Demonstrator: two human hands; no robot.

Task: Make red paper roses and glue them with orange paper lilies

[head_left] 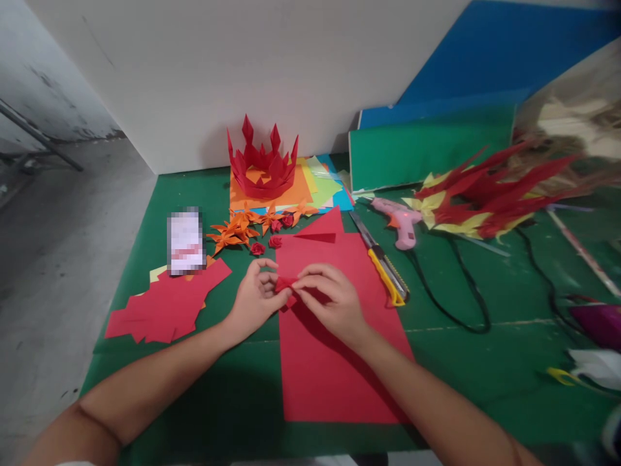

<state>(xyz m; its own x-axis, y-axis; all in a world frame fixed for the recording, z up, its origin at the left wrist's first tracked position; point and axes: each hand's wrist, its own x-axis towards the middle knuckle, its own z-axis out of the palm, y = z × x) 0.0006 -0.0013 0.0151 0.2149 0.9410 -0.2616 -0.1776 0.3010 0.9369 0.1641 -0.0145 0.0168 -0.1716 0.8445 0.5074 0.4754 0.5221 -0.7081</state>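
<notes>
Between my two hands is a small piece of folded red paper [286, 283]. My left hand [259, 294] grips its left side between thumb and fingers. The fingertips of my right hand [332, 298] pinch its right edge. Below lies a large red paper sheet [339, 362], with a folded red triangle [323, 226] on its top end. Just beyond my left hand are small red paper roses [257, 248] and several orange paper flowers [233, 232]. A yellow utility knife [385, 275] with its blade out rests right of the sheet.
A red paper crown [264, 168] stands on coloured sheets at the back. Right of it are a pink glue gun [398, 220] with a black cord and a red-and-yellow paper piece [480, 188]. Cut red strips [169, 304] lie left, beside a blurred-out rectangle [186, 243].
</notes>
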